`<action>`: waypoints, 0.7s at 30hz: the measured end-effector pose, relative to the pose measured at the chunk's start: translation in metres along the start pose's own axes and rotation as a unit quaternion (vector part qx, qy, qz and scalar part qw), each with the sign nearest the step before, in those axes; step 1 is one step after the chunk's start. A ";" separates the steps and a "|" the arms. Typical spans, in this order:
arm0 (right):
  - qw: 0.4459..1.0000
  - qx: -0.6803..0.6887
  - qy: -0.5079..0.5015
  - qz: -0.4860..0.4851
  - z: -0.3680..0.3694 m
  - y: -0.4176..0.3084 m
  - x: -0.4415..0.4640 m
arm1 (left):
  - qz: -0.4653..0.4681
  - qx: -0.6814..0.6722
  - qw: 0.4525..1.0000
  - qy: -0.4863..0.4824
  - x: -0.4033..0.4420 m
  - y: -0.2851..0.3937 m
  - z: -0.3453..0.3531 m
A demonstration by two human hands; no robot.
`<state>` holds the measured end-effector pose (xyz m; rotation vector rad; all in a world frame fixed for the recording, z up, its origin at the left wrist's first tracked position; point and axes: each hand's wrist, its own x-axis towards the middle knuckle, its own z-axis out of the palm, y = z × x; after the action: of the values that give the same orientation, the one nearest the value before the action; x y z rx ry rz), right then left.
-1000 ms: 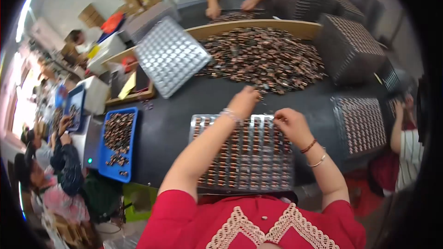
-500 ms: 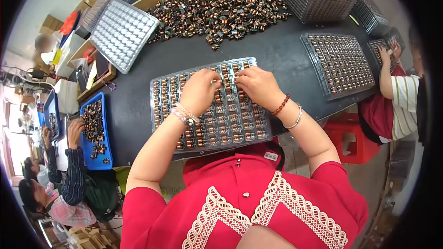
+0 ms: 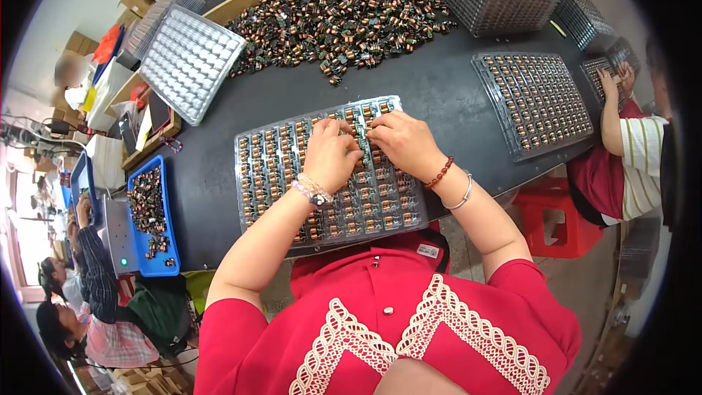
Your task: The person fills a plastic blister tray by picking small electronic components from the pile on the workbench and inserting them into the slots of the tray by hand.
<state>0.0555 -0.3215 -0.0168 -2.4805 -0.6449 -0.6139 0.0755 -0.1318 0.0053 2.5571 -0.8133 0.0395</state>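
While the bare left hand (image 3: 333, 155) and bare right hand (image 3: 404, 145) bend their fingers over the clear plastic tray (image 3: 395, 100) of copper-coloured coils (image 3: 271, 163), centre frame, can't tell if either pinches one; loose copper-and-black heap (image 3: 344, 18) up top.

To my right, a red stool (image 3: 561, 228) stands near a person in a striped top (image 3: 645, 161). To my left is a person in a plaid top (image 3: 121, 344). Cardboard boxes (image 3: 137, 0) occupy my far left, near an orange-red bag (image 3: 108, 44).
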 end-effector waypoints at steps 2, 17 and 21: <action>1.000 0.001 0.005 -0.005 0.000 0.000 0.000 | 0.011 0.010 1.000 0.021 0.000 -0.001 0.002; 0.997 0.083 -0.009 0.000 -0.049 -0.001 -0.029 | -0.086 -0.032 0.996 0.023 0.116 -0.085 0.030; 0.996 0.062 -0.064 -0.016 -0.055 -0.005 -0.045 | -0.087 -0.047 0.994 0.041 0.113 -0.086 0.025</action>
<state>0.0018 -0.3629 0.0033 -2.4113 -0.7499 -0.4143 0.2138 -0.1412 -0.0344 2.5091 -0.5459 0.0490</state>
